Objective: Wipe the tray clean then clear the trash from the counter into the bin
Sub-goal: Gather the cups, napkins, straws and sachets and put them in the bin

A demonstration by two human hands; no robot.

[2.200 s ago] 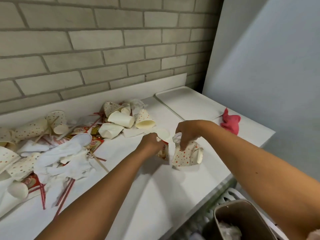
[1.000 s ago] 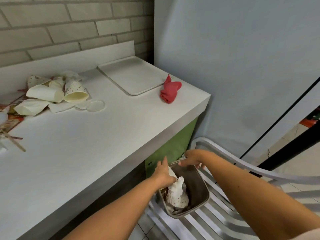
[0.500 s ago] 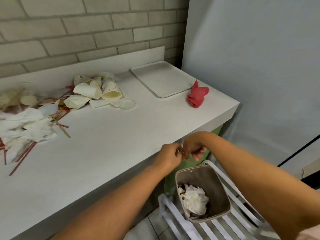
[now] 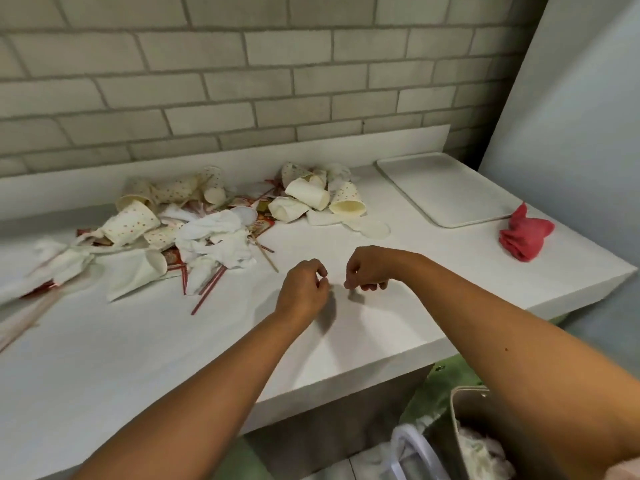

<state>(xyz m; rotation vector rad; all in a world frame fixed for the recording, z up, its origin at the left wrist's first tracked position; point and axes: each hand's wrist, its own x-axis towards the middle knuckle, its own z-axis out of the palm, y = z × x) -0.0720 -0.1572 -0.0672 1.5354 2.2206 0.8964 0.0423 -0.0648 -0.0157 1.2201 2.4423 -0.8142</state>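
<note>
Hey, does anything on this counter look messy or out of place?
Yes. Crushed, tipped paper cups, crumpled napkins and red straws lie strewn over the counter, left and back. A red cloth sits bunched beside the tray.

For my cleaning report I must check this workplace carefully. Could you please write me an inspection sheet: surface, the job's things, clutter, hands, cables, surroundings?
Surface: white counter, with litter across its back left part.
Job's things: tray lies flat at the back right corner; red cloth is crumpled beside it, near the counter edge; bin stands below the counter at the right, with trash inside.
Clutter: paper cups, napkins, red straws and wrappers in a heap; one round lid lies at its right edge.
Hands: left hand and right hand are over the counter, fingers loosely curled, nothing seen in them.
Cables: nothing seen.
Surroundings: brick wall behind, grey panel at the right.
</note>
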